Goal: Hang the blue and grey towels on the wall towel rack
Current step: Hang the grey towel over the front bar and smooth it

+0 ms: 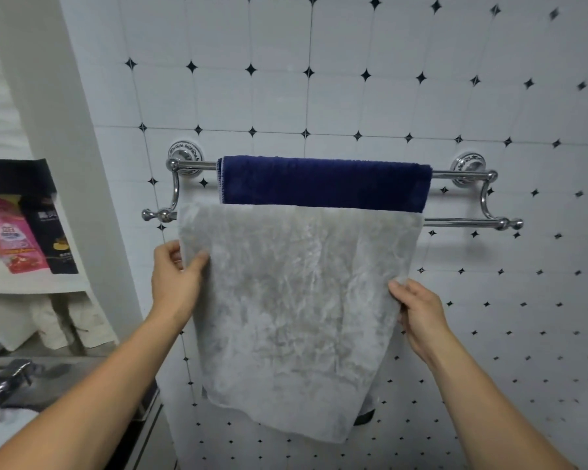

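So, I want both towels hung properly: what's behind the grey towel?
The grey towel covers the middle of the rack's lower bar; only its ends show. The blue towel hangs on the upper bar behind. A dark object peeks out at bottom right, unidentifiable.

- towel rack (462,175): polished chrome metal, mirror-glossy
- blue towel (323,181): plush, matt cloth
- grey towel (296,300): fuzzy, crinkled cloth
- wall tiles (387,103): smooth, faintly glossy

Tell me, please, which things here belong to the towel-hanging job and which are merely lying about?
Job: blue towel, grey towel, towel rack, left hand, right hand.
Lying about: pink packet, black packet, tap.
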Motion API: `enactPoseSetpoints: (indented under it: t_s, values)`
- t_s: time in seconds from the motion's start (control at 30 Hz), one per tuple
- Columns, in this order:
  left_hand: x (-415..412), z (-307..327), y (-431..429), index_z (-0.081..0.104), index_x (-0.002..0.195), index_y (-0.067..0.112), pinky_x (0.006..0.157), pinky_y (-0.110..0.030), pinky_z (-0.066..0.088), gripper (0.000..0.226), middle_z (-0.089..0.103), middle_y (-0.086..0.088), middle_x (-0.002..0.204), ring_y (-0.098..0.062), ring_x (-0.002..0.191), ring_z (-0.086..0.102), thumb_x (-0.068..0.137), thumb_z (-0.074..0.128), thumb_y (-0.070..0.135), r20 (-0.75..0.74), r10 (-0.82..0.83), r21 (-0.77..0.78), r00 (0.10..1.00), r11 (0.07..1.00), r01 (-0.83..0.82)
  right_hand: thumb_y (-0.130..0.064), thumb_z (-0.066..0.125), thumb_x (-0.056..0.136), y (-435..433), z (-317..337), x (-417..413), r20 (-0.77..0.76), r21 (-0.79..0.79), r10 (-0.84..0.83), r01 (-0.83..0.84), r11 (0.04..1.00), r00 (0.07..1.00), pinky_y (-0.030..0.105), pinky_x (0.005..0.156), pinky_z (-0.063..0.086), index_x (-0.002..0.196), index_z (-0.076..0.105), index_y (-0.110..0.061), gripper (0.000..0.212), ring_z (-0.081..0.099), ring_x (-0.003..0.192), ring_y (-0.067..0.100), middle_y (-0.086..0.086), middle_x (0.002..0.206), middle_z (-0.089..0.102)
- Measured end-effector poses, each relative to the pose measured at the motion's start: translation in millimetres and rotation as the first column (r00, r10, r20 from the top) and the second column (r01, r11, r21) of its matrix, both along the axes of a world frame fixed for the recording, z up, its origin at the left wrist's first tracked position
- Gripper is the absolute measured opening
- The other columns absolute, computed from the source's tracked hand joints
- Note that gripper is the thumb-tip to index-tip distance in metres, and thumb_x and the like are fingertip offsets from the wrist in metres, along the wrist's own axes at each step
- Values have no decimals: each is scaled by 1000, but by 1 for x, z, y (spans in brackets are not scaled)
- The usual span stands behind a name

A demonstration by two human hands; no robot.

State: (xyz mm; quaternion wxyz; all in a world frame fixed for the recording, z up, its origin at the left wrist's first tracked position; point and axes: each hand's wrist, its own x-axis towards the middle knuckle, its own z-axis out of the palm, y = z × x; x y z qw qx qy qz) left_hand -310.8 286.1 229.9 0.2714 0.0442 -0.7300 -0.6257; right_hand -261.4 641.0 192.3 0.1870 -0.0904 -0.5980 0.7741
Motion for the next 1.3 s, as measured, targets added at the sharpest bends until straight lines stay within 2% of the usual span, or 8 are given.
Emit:
enactPoseSetpoints:
  t_s: [0.13,0.3,0.4,0.5,0.6,0.73,1.03,1.3]
  values:
    - [-5,-3,1,47,69,10,60,-25,36,29,47,2,61,-13,62,44,90,66,18,9,-171,52,985,984,170,-12,64,90,17,7,9,-36,7,-31,31,999,999,26,60,58,93,71,-3,11,71,74,20,9,85,76]
    - [-1,0,25,66,86,2,67,-26,54,12,70,-3,76,-12,68,65,90,66,13,6,-278,84,960,957,277,-28,81,62,40,54,20,-188,-125,-83,60,990,979,28,65,60,82,73,-7,30,72,76,18,5,81,76]
    - [1,3,28,66,89,5,63,-20,55,9,70,-1,76,-7,66,66,91,65,13,-27,-278,124,960,952,280,-35,56,97,47,60,16,-124,-152,-25,6,988,992,31,69,61,92,74,-11,31,73,79,18,4,86,77]
    - [-2,4,16,65,84,6,60,-18,52,11,69,6,65,-2,59,63,92,63,13,-28,-265,156,964,951,266,-24,53,100,51,49,4,16,55,-126,125,991,992,31,58,46,95,73,-13,24,63,66,17,-3,75,72]
    - [-1,11,11,65,81,13,58,-19,50,11,69,8,66,-3,60,64,92,63,13,-42,-259,157,965,952,262,-14,63,93,50,45,-6,71,271,-150,126,954,986,28,64,45,117,61,-20,25,64,83,13,-6,97,70]
    - [-1,12,7,66,83,11,57,-17,52,8,69,4,69,-5,60,64,91,64,13,-31,-263,136,964,955,265,-6,57,94,35,54,-17,50,397,-171,138,908,984,21,58,41,93,67,-15,13,59,71,13,0,84,67]
    - [1,-15,-5,64,88,9,57,-20,53,7,71,-2,73,-14,66,67,92,63,14,62,-277,106,959,957,269,-8,52,98,35,77,-27,-29,294,-262,259,920,965,21,37,40,83,60,-13,18,46,39,10,6,62,57]
    - [2,3,-2,53,97,16,60,-14,51,20,71,4,83,-1,69,68,88,68,8,-58,-292,202,955,933,298,-36,49,101,16,20,3,-2,171,-141,139,975,990,24,61,50,95,63,-20,22,63,72,11,-4,89,66]
